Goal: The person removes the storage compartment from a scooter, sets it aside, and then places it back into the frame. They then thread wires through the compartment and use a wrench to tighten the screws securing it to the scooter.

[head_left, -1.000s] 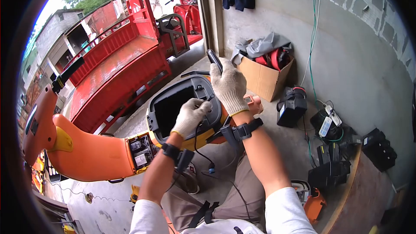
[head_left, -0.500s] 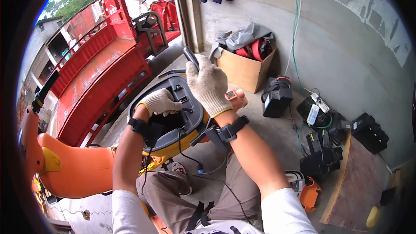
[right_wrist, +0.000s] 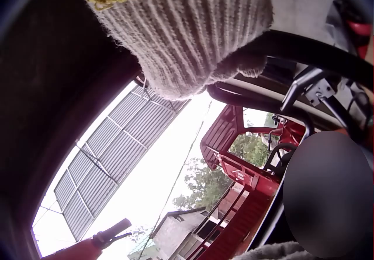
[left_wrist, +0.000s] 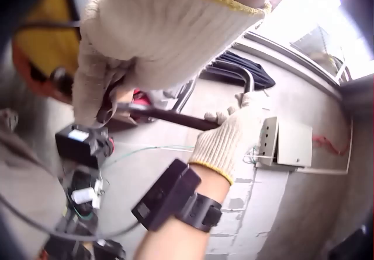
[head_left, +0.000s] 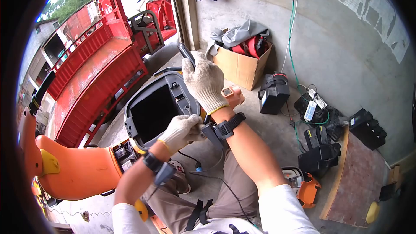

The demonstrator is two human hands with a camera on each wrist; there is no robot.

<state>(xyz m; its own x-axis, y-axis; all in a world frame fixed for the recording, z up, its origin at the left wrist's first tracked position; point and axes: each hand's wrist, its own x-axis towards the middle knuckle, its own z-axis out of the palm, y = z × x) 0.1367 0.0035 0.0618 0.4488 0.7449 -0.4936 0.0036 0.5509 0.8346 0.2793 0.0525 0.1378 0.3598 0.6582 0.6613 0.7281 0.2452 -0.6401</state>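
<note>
My gloved right hand (head_left: 203, 76) grips a black tubular rail (head_left: 185, 53) at the rear of an orange and yellow electric scooter (head_left: 78, 169). Its top end pokes out above the fist, and more of the rail (left_wrist: 175, 117) shows in the left wrist view. My gloved left hand (head_left: 180, 131) is just below the right wrist, fingers curled at the rail's lower end, where a thin looped edge shows between them; the hand hides most of this spot. Beside both hands, the scooter's storage tub (head_left: 130, 123) lies uncovered. A black cable with a blue plug (head_left: 198, 167) hangs below.
By the wall stand a cardboard box (head_left: 240, 67) of cloth and red items, black battery cases (head_left: 275, 95), and a power strip (head_left: 310, 110) with cords. A wooden board (head_left: 355, 182) lies at right. A red cargo tricycle (head_left: 93, 86) stands outside the doorway.
My left hand has passed over the tub and come back to its near side, by the right wrist. The right hand keeps its grip. The head view has swung right.
</note>
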